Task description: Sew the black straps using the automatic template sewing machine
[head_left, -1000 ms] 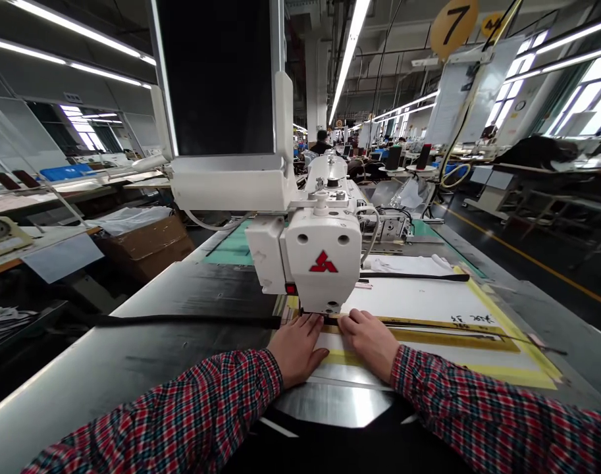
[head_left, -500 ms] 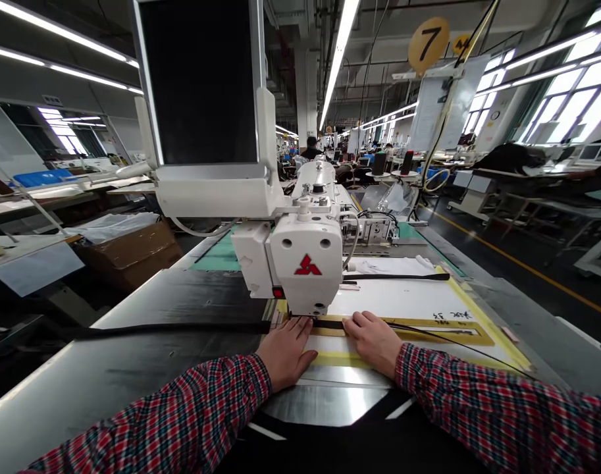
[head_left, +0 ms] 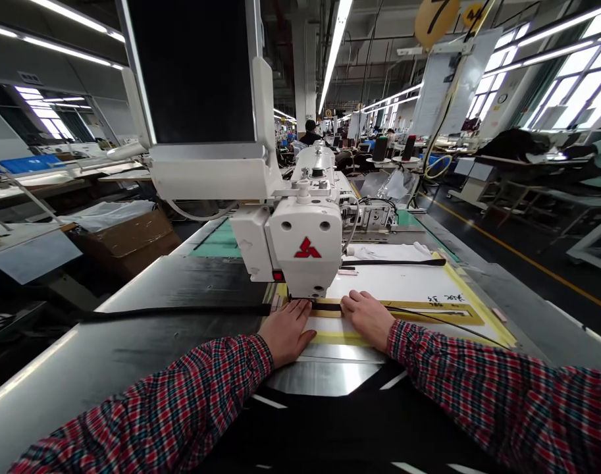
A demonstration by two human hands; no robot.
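Observation:
A long black fabric strip runs sideways under the head of a white sewing machine. Flat on the strip's near side, just below the machine head, lies my left hand, fingers stretched out and thumb apart. To the right, my right hand has its fingers bent and pressed together on the same strip, thumb side hidden. Between both hands a short piece of the strip shows above a yellow-edged white template. Thin black cords trail rightward from my right hand.
A dark monitor stands over the machine's left side. Another black strip lies farther back on the template. The metal tabletop extends left. A cardboard box sits beyond its left edge, and black cloth covers the near side.
The camera has tilted down slightly, so the machine and table appear higher. Both hands stay at the strip in nearly the same places.

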